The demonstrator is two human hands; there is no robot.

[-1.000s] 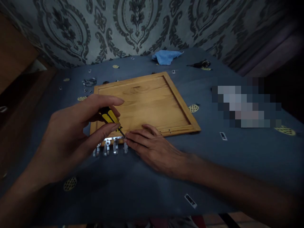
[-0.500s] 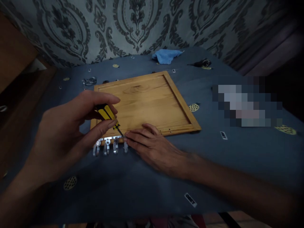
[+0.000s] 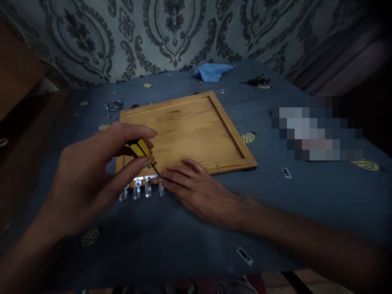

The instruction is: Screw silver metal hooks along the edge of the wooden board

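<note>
A small yellow-and-black screwdriver (image 3: 141, 150) is held between the thumb and fingers of my left hand (image 3: 88, 175). It slants down to the right, its tip against the near edge of a wooden panel (image 3: 183, 126). Along that edge lies a shiny metal hook rail (image 3: 143, 178) with several hooks hanging past the wood. My right hand (image 3: 202, 192) rests on the panel's edge, fingers together, its fingertips closed on the rail's right end beside the screwdriver tip. Those fingertips hide the screw, if one is there, and part of the rail.
Behind the panel, loose metal pieces (image 3: 114, 105) lie at the left on the dark blue cloth (image 3: 196, 249). A blue rag (image 3: 212, 72) and a black item (image 3: 257, 80) sit farther back. At the right is a blurred-out patch (image 3: 312, 134). Wooden furniture (image 3: 21, 69) stands at the left.
My left hand and the screwdriver have shifted slightly right and down, the tip staying at the rail. The view has moved a little; my right hand holds its place.
</note>
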